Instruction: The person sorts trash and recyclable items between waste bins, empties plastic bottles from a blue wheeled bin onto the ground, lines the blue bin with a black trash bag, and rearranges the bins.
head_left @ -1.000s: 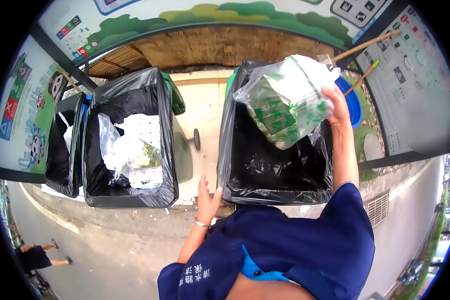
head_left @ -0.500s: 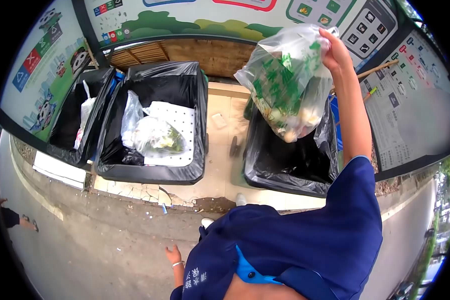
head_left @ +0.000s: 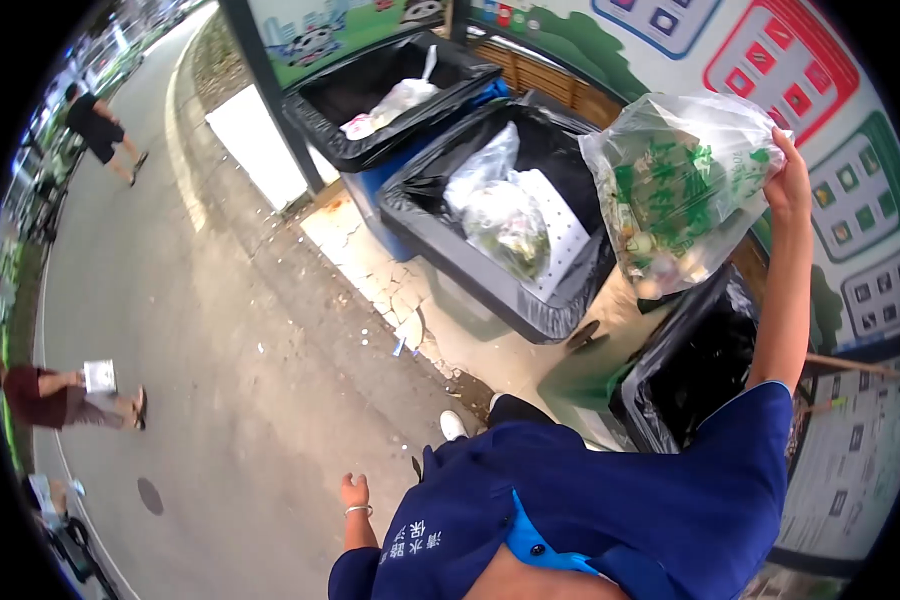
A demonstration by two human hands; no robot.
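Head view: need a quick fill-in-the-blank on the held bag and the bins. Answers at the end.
1. The plastic bag hangs from the person's ____ hand (left or right).
2. The print on the plastic bag is ____ in colour.
3. The liners in all three bins are ____ in colour.
4. The white board with holes is in the ____ one of the three bins.

Missing words: right; green; black; middle.

Right hand (head_left: 791,182) high and closed

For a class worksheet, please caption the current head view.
Right hand holds a green-printed bag near lined bins; left hand hangs empty.
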